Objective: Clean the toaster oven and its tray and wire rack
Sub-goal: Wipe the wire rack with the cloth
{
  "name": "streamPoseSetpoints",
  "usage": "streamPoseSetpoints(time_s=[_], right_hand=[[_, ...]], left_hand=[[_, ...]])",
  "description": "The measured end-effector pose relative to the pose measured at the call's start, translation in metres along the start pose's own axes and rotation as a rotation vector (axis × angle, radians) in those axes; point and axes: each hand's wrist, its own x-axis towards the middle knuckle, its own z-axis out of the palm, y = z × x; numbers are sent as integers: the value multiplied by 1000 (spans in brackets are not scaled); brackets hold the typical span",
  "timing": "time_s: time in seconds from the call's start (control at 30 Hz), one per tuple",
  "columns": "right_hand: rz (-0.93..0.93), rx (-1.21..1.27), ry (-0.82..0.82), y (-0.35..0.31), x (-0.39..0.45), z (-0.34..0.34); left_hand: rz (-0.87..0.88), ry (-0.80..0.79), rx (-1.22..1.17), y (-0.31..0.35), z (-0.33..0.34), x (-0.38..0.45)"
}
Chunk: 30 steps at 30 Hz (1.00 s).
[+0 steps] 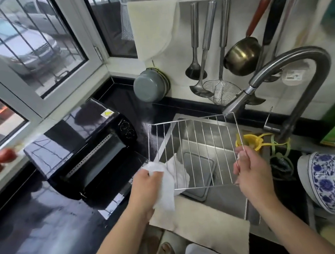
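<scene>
— Wiping the rack, is that the job right now?

— It looks like it. The shiny square wire rack [196, 152] is held up in the air over the steel sink [229, 201]. The right hand [251, 171] pinches its right edge with curled fingers. The left hand [146, 187] grips a crumpled white cloth [168, 179], and the cloth is pressed on the rack's near left corner.

— Is the rack clean yet?

— The wires look bright, but I cannot tell if any dirt is left on them.

— Where is the tray?

— The flat grey metal tray [199, 175] lies down in the sink, under the rack. I cannot see if it has been washed. No water is coming from the curved steel tap [293, 66].

— And the oven?

— The small black toaster oven [93, 147] sits on the dark shiny surface [36, 214], left of the sink, with its door hanging open. It looks empty inside. Nobody is touching it.

— So how much is done?

— I think we are in the middle. The rack and tray are out, the rack is being wiped, and the tray and the oven may yet need a wipe.

— What else is close by?

— A beige towel [211, 226] hangs over the sink's front edge, and a blue and white jar [331, 181] stands at the right.
</scene>
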Motion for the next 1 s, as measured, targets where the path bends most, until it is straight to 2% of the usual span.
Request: streamPoseSetpoints(time_s=[0.07,0.1,0.2,0.3,0.37,0.47,0.53,0.67,0.77,0.87,1.0], right_hand=[[-45,-39,-63,-2,1,-4],[-65,-64,-116,-2,0,-4],[-99,-91,-216,-1,-10,-2],[-118,-68,-183,-5,-16,2],[-102,-23,-147,-9,-15,1],[-38,43,-92,-11,-9,-7],[-34,58,-49,-11,-4,-13],[8,43,84,-7,12,-17],[62,110,172,-6,25,-21],[79,74,119,-12,23,-16],[46,16,-42,-25,-7,11]], left_hand=[[78,86,316,-2,-5,10],[112,168,370,-7,-9,18],[52,295,226,-5,-22,43],[105,321,426,1,-19,61],[293,285,593,8,-13,61],[603,74,1073,3,-12,63],[630,-48,1206,0,-14,59],[737,-233,1134,-8,-6,30],[881,-254,1098,-16,12,-8],[965,-236,1089,-23,33,-36],[927,-181,1174,-4,58,-31]])
